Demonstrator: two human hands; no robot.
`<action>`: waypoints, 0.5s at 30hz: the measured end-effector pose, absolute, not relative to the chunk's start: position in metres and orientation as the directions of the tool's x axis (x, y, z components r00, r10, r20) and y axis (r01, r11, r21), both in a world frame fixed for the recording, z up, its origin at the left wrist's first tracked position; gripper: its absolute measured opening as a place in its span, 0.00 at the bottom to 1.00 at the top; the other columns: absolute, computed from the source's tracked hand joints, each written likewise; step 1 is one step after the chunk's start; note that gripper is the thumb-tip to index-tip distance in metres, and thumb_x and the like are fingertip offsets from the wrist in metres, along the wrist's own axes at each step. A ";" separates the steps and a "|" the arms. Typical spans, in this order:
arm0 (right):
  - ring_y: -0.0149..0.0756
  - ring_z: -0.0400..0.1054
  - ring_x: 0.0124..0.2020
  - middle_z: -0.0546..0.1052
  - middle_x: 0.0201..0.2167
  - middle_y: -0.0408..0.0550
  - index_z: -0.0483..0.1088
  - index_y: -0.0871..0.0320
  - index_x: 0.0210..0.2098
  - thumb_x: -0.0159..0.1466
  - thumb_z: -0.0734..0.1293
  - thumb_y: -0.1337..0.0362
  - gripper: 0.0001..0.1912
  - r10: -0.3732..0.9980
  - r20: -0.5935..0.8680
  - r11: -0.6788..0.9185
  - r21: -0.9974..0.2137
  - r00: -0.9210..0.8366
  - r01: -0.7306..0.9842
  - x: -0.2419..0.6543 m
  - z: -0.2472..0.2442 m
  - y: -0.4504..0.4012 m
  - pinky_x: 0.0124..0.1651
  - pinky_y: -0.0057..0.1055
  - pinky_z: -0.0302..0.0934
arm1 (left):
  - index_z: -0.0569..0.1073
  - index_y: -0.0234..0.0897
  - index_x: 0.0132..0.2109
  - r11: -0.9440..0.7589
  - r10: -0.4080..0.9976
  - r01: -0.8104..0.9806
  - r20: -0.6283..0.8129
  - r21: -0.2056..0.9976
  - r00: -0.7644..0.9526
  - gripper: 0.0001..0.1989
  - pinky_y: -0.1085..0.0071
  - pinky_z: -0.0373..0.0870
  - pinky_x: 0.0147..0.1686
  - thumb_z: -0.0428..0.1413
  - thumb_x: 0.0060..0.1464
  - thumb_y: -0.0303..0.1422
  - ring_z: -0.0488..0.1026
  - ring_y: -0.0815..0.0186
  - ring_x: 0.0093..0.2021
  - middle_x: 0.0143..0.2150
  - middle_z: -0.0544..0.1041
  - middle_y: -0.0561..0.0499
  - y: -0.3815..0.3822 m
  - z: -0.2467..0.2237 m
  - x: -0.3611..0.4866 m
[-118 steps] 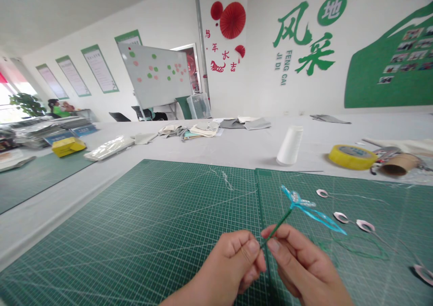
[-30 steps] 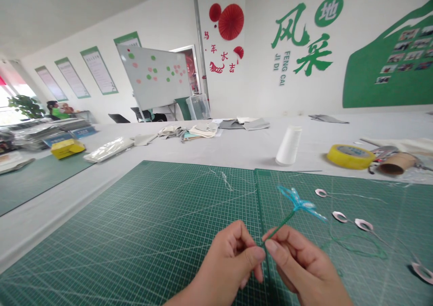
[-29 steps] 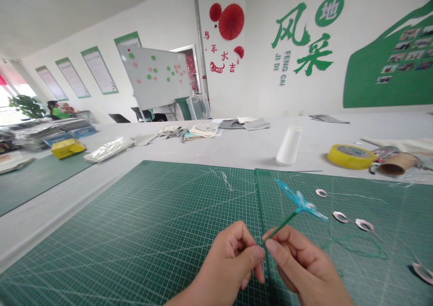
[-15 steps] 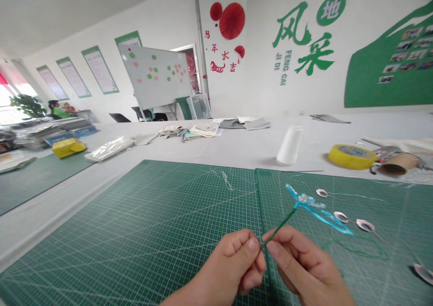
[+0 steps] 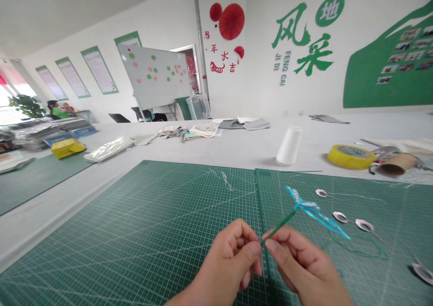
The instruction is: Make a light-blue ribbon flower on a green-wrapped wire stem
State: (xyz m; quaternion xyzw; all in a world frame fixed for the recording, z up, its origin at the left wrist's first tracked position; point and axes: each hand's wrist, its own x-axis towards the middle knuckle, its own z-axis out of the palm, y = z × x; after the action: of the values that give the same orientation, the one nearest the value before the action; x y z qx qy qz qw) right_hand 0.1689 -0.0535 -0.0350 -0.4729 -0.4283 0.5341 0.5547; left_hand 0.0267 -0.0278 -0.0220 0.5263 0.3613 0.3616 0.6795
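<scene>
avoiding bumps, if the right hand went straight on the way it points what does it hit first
The right hand would likely meet the left hand first, across the green wire stem both pinch.

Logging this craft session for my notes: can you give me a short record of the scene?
right hand: pinches green stem bearing blue translucent petals
left hand: at the stem's lower end, contact unclear
nearby: silver wire-tailed loops, green wire
surface: green cutting mat
rest: white thread cone, yellow tape roll, cardboard tube
</scene>
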 end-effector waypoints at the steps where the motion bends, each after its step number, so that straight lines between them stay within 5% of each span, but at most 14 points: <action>1: 0.26 0.47 0.19 0.66 0.19 0.39 0.72 0.56 0.26 0.57 0.71 0.50 0.16 0.997 -0.036 -0.021 -0.982 0.075 -0.185 0.168 -0.035 -0.054 0.18 0.24 0.40 | 0.62 0.37 0.33 0.182 0.871 -0.128 -0.100 0.975 0.481 0.13 0.78 0.46 0.15 0.54 0.55 0.41 0.52 0.78 0.15 0.21 0.66 0.59 -0.028 -0.023 0.027; 7: 0.26 0.39 0.17 0.55 0.16 0.33 0.72 0.55 0.27 0.56 0.71 0.49 0.15 0.996 -0.074 -0.063 -0.976 0.045 -0.206 0.169 -0.037 -0.052 0.18 0.26 0.31 | 0.62 0.37 0.33 0.172 0.876 -0.144 -0.085 0.975 0.475 0.13 0.76 0.44 0.17 0.55 0.55 0.41 0.48 0.78 0.16 0.21 0.63 0.60 -0.029 -0.025 0.026; 15: 0.24 0.41 0.18 0.60 0.18 0.35 0.74 0.54 0.30 0.58 0.70 0.51 0.13 0.998 -0.058 -0.063 -0.966 -0.026 -0.249 0.174 -0.039 -0.052 0.17 0.23 0.37 | 0.60 0.38 0.32 0.255 0.830 -0.156 -0.133 0.954 0.541 0.16 0.78 0.41 0.14 0.55 0.54 0.44 0.47 0.78 0.16 0.19 0.60 0.62 -0.028 -0.020 0.024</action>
State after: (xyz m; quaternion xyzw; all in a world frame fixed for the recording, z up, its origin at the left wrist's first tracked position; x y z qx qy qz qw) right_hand 0.1737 -0.0522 -0.0392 -0.4433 -0.4222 0.5786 0.5389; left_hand 0.0245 -0.0284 -0.0202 0.5047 0.3339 0.3435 0.7182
